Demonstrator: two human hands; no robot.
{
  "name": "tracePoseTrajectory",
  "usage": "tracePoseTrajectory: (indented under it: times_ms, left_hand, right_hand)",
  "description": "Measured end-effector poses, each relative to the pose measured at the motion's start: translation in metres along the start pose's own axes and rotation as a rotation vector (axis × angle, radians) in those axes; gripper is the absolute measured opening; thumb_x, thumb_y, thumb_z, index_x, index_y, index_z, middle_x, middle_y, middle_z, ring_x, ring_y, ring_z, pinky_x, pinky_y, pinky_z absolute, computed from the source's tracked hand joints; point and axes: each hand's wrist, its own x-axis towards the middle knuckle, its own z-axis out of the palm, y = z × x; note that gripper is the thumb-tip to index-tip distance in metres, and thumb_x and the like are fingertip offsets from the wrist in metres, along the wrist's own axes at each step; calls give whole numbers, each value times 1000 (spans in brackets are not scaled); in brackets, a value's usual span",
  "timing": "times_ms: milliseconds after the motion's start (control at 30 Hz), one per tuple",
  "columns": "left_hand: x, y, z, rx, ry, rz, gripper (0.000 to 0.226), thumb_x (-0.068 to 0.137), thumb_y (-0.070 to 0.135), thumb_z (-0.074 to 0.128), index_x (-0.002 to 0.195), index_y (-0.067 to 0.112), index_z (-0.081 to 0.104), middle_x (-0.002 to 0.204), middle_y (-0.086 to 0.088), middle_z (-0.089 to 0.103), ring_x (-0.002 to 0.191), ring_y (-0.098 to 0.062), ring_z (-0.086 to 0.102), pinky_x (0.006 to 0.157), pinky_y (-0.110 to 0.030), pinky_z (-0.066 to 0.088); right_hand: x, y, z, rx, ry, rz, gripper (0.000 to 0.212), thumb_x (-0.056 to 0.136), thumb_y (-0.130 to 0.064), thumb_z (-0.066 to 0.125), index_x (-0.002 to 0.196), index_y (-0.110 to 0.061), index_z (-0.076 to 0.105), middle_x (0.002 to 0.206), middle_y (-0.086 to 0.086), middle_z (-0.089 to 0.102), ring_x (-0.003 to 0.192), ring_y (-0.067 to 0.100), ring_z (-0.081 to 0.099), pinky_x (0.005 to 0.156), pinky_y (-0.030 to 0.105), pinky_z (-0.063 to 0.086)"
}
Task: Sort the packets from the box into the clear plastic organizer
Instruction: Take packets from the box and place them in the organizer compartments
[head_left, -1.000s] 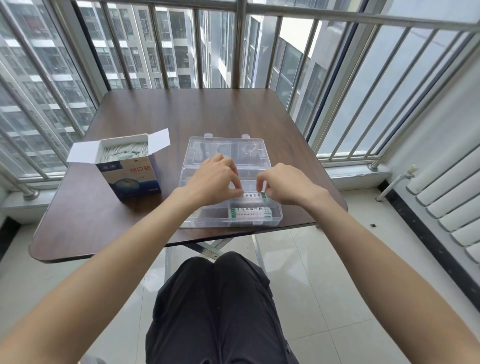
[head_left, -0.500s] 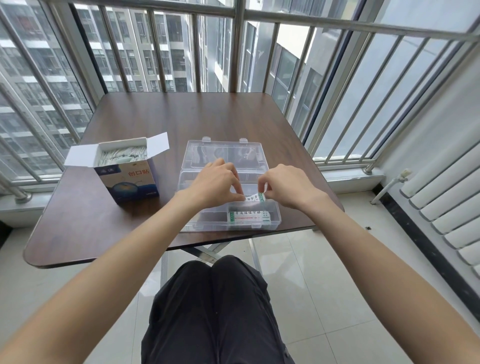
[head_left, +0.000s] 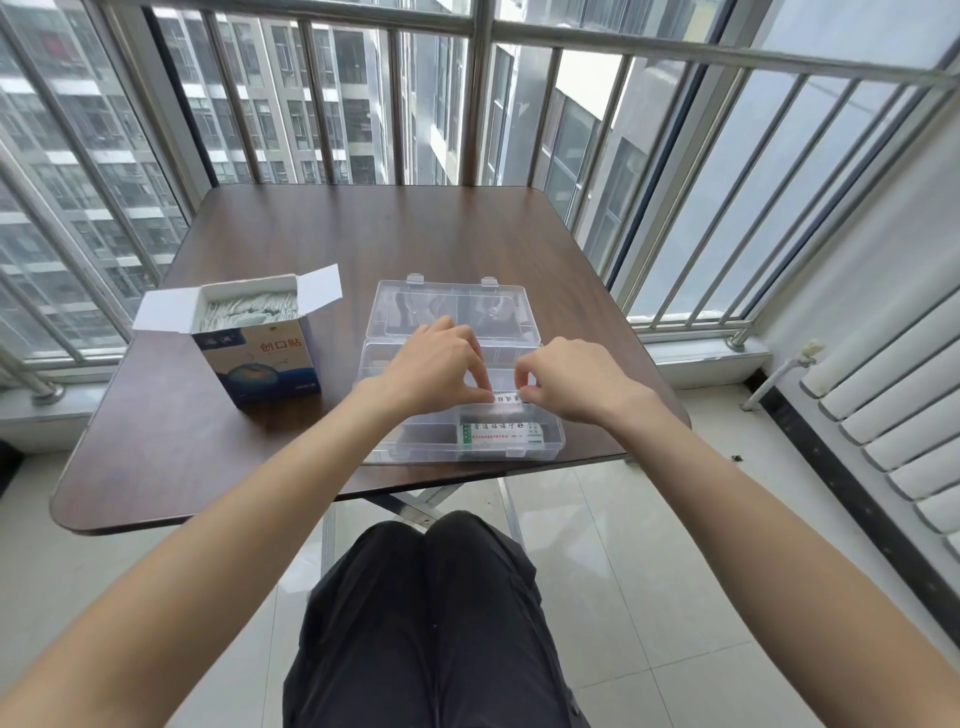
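A dark brown worktop stands against a barred balcony railing, with a white radiator at the right wall. The person sits at its near edge, black-trousered knees below the view.

On the left part of the worktop stands a blue and white box, upright, its top flaps folded outward and a stack of pale packets showing on edge inside.

Just right of it, apart from it, lies the clear plastic organizer, its long axis running left to right; its lid is swung open and lies flat on the far side, the latches pointing away from the person.

In the organizer's near right compartment lies a white packet with green print, flat, long axis left to right, its text reading toward the person.

Above the organizer, the left hand and the right hand meet over the middle row. Both have curled fingers pinching the ends of a small white strip packet, the left at its left end, the right at its right end. The strip's long axis runs left to right, parallel to the organizer's length, just beyond the packet already stored. Whether it touches the organizer cannot be told.
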Motion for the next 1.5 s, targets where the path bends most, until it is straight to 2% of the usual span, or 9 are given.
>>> tracePoseTrajectory:
  times_ms: [200,433,600,700,867,967,1100,1233,1500]
  left_hand:
    - [1,1,-2,15,-10,9,28,82,49,62,100,31,73,116,8,56,107,-12,40,80,-23,26]
    - [-18,2,-19,33,-2,46,26,93,41,51,110,30,68,119,5,56,109,-15,47,93,-33,40]
    - [-76,-25,-49,-118,429,27,19,90,31,60,105,25,70,107,5,62,98,-13,56,82,-30,48]
    - [-102,-61,-64,-106,630,-92,36,83,32,65,117,21,64,116,-2,61,109,-19,54,95,-34,43]
    - [-133,-126,-80,-61,295,-538,98,71,41,78,148,13,25,153,-10,28,142,-25,21,116,-39,17]
    - [-132,-139,-69,-186,228,-582,94,75,35,77,148,13,23,153,-5,29,141,-20,25,113,-32,20]
    - [-136,-142,-58,-243,381,-578,84,72,33,80,142,15,38,141,-3,48,129,-21,44,102,-30,34]
    - [-141,-144,-58,-294,398,-543,81,70,36,81,140,17,43,136,-2,54,125,-21,49,101,-31,39]
    - [-142,-145,-55,-258,391,-554,83,71,38,80,142,20,40,137,-2,53,126,-21,48,102,-34,39]
  right_hand:
    - [-1,0,0,46,11,18,19,92,-30,53,107,-29,65,107,2,65,99,26,59,72,30,40]
    - [-12,4,4,14,235,36,25,97,-28,42,102,-25,67,98,5,68,88,32,61,67,33,45]
    - [-5,-14,-9,261,518,-216,16,93,-26,56,93,-19,70,91,-3,69,88,19,55,71,36,50]
    - [14,-39,-21,363,569,-418,14,90,-24,61,94,-17,72,98,-3,69,95,21,56,81,30,47]
    - [72,-118,-60,446,473,-584,17,92,-22,59,103,-17,71,100,0,71,92,18,55,75,24,37]
    - [108,-156,-75,337,330,-542,17,90,-20,63,105,-18,69,100,-1,71,89,12,60,80,29,48]
    - [137,-190,-70,106,105,-520,14,84,-20,66,97,-25,68,100,-2,67,90,19,62,74,32,51]
    - [137,-196,-67,103,124,-581,10,86,-16,61,86,-25,66,86,-5,56,78,18,54,59,23,36]
    - [128,-175,-75,301,167,-601,10,94,-11,53,103,-14,51,106,7,63,89,21,58,75,30,46]
